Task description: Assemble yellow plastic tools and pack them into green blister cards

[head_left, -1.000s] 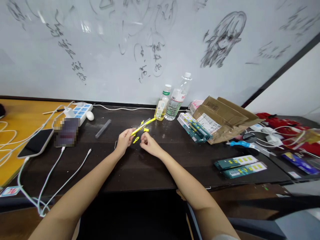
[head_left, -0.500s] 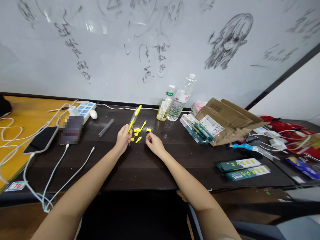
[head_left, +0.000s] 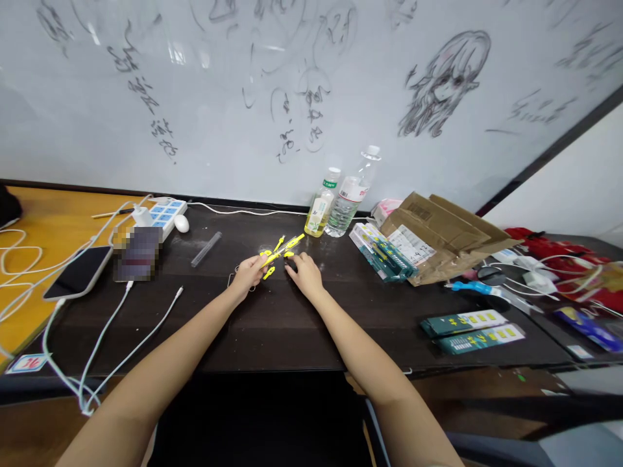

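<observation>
L hand (head_left: 247, 277) & R hand (head_left: 306, 275) both bare, slim-fingered. L forearm (head_left: 180, 347) & R forearm (head_left: 357, 344) bare too, approx. to the elbow, wider twd that end. Blk area (head_left: 263, 421) btwn them, v. dark; clothing or seat, can't tell fr. where I'm standing.

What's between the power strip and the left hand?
In the head view, a small white rounded object beside the power strip, then a transparent tube nearer the left hand.
</observation>
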Available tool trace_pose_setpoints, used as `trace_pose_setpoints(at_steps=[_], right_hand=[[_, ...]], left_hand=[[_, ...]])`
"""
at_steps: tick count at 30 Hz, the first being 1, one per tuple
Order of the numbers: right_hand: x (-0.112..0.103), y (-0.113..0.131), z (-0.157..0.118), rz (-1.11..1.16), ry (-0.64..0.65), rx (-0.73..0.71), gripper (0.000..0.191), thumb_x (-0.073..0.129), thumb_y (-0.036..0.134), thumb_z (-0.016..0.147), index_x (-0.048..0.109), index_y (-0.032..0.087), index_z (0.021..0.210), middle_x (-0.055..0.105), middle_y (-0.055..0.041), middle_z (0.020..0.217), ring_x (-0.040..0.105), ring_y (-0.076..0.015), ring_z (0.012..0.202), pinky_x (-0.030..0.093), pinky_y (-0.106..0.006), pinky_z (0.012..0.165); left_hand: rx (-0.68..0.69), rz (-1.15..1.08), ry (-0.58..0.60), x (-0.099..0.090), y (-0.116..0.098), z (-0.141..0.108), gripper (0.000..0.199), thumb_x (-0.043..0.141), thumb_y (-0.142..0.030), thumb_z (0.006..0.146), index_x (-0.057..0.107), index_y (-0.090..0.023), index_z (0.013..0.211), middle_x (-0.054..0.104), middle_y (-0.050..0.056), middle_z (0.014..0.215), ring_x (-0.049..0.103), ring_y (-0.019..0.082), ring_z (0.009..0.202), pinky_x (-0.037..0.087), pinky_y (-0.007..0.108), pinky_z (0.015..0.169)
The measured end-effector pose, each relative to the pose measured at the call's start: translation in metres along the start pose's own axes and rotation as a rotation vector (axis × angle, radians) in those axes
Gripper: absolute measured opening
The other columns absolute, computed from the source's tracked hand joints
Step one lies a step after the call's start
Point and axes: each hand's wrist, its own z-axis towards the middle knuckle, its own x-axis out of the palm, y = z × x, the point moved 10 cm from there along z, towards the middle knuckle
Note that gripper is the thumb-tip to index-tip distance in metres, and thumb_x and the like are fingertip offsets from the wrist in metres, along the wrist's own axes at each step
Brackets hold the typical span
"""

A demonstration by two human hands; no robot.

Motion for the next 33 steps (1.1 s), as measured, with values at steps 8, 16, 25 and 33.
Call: trace_pose_setpoints(at_steps=[8, 16, 25, 33], right_hand=[[0.003, -0.017, 0.009, 0.381, -0.077, 0.058, 0.004, 0.055, 0.023, 0.081, 0.057, 0.02, 0.08, 0.056, -0.0056, 0.083, 0.052, -0.019, 0.08, 0.045, -0.033, 0.076], [-0.011, -0.058, 0.012, 1.338, -0.211, 0.285, 0.032, 0.068, 0.04, 0.067, 0.047, 0.022, 0.083, 0.05, 0.0055, 0.07, 0.052, -0.009, 0.062, 0.052, -0.028, 0.067], [-0.016, -0.038, 0.011, 1.486, -0.07, 0.266, 0.025, 0.069, 0.037, 0.07, 0.054, 0.022, 0.083, 0.05, 0.0053, 0.064, 0.052, -0.009, 0.062, 0.056, -0.031, 0.07], [-0.015, -0.035, 0.009, 1.486, -0.043, 0.267, 0.024, 0.071, 0.036, 0.068, 0.06, 0.02, 0.082, 0.052, 0.0057, 0.06, 0.052, -0.0083, 0.06, 0.056, -0.028, 0.069]], left_hand=[[-0.049, 0.047, -0.048, -0.009, 0.006, 0.003, 0.041, 0.068, -0.052, 0.068, 0.055, -0.014, 0.07, 0.044, -0.006, 0.054, 0.023, -0.001, 0.035, 0.011, 0.016, 0.033], [-0.023, 0.204, -0.095, -0.014, -0.001, 0.0, 0.038, 0.069, -0.051, 0.066, 0.06, -0.014, 0.068, 0.042, -0.006, 0.05, 0.024, 0.001, 0.035, 0.012, 0.017, 0.034], [0.042, 0.252, -0.15, -0.027, -0.007, 0.005, 0.033, 0.07, -0.046, 0.065, 0.069, -0.013, 0.073, 0.047, -0.005, 0.045, 0.026, 0.003, 0.034, 0.014, 0.019, 0.035], [0.026, 0.342, -0.135, -0.026, -0.005, 0.006, 0.036, 0.068, -0.048, 0.066, 0.069, -0.013, 0.075, 0.049, -0.005, 0.047, 0.028, 0.003, 0.037, 0.019, 0.02, 0.039]])
